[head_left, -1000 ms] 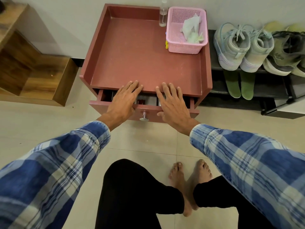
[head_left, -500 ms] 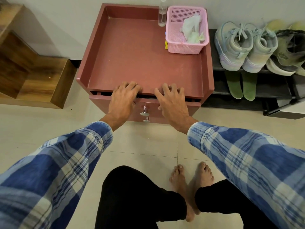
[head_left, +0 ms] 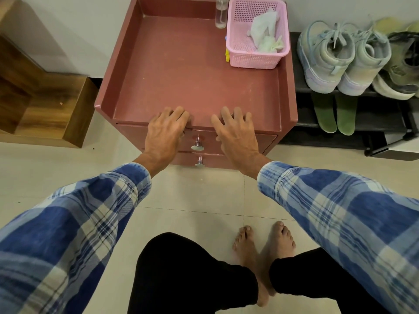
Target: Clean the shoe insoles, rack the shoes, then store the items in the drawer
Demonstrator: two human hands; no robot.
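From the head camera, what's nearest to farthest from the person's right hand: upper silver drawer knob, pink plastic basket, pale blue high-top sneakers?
From the right hand:
1. Upper silver drawer knob, just left of it.
2. Pink plastic basket, at the back right of the reddish-brown cabinet top.
3. Pale blue high-top sneakers, on the black shoe rack, farther right.

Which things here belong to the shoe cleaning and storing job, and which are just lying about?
Job: drawer, with left hand and right hand pressing it; shoes; insoles; rack; basket; wipes; bottle.
Lying about: wooden shelf; lower drawer.
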